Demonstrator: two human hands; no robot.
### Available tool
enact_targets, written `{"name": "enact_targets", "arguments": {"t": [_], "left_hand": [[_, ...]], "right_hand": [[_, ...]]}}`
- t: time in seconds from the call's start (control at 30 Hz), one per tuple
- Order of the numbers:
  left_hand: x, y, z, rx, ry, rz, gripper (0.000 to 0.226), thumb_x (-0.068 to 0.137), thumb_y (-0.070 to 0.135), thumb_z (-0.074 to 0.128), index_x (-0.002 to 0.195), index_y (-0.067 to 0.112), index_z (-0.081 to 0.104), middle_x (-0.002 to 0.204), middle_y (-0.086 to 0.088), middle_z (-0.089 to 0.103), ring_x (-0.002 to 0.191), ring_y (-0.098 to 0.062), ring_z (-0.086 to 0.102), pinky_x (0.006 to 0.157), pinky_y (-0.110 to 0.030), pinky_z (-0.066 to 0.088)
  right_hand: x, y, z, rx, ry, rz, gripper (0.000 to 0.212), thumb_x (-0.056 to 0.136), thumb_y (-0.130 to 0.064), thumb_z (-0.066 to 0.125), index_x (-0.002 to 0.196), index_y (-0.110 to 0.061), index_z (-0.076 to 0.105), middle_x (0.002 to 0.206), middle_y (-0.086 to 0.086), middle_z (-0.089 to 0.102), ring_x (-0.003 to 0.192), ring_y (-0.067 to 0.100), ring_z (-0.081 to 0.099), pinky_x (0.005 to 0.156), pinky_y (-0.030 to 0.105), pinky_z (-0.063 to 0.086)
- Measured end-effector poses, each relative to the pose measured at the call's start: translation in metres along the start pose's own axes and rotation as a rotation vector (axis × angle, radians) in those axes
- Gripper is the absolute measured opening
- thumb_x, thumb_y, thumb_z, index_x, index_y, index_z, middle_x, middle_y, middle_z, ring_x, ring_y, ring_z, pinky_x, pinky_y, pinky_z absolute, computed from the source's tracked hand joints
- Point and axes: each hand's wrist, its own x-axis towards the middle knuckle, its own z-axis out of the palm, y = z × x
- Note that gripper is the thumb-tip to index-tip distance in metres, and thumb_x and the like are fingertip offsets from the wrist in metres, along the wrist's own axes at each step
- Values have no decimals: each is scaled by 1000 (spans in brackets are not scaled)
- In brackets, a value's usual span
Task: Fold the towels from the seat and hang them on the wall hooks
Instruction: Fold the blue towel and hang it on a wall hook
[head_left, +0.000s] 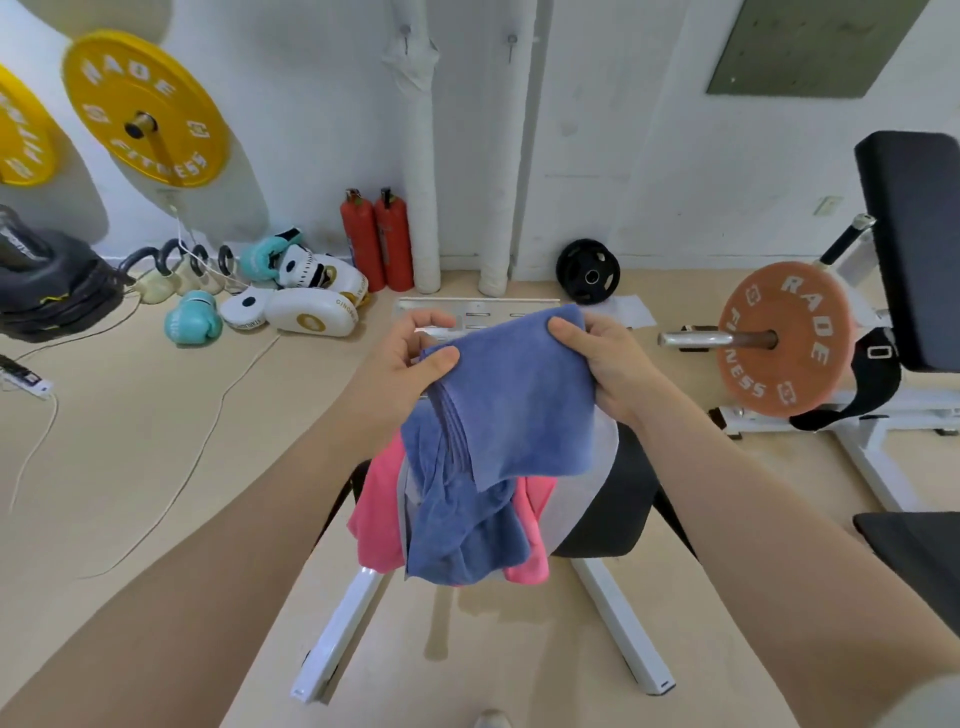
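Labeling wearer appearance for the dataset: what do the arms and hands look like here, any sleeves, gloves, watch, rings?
Both forearms are bare as far up as the head view shows, with no sleeve edge in view. The left hand and the right hand wear no gloves. No watch, band or bracelet shows on either wrist, and no ring on the visible fingers. No markings or tape.

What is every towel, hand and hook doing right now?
Blue terry towel: lifted, partly folded, lower part hanging bunched.
Pink towel: unfolded, draped on the seat.
White cloth: lying on the seat under the others.
Black padded seat: partly covered by towels.
Left hand: pinching the blue towel's top corner.
Right hand: gripping the other top corner.
Two metal wall hooks: bare.
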Motion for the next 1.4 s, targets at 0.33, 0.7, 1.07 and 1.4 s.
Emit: {"name": "enact_targets", "arguments": {"t": [0.33, 0.7, 1.07, 1.4], "left_hand": [[28, 48, -106, 723, -272, -33, 38, 81, 31, 69, 115, 32, 52, 107, 20, 54, 93, 9, 49, 72, 1, 33], [71, 53, -362, 1000, -177, 122, 29, 89, 28, 58, 63, 23, 46, 59, 7, 44, 58, -12, 42, 50, -18, 28], [132, 54, -521, 599, 158, 103, 15, 94, 21, 47, 100, 11, 56, 91, -2, 61, 84, -18, 54, 68, -25, 40], [288, 53, -599, 668, -182, 109, 16, 96, 21, 45, 104, 24, 59, 90, 15, 62, 85, -5, 57, 67, -11, 40]], "right_hand": [[52, -35, 132, -584, -384, -219, 16, 80, -12, 70, 85, -26, 66, 82, -10, 67, 79, 3, 60, 77, 22, 50], [146, -15, 376, -627, -149, -168, 25, 87, -36, 61, 94, -12, 56, 80, 8, 63, 72, 7, 55, 67, 32, 48], [227, 11, 455, -570, -240, 28, 18, 96, -6, 42, 86, -14, 54, 71, 5, 63, 54, 9, 62, 57, 23, 47], [397, -34, 484, -524, 9, -123, 19, 95, -6, 42, 103, -16, 55, 90, 2, 63, 77, 9, 57, 68, 9, 44]]}}
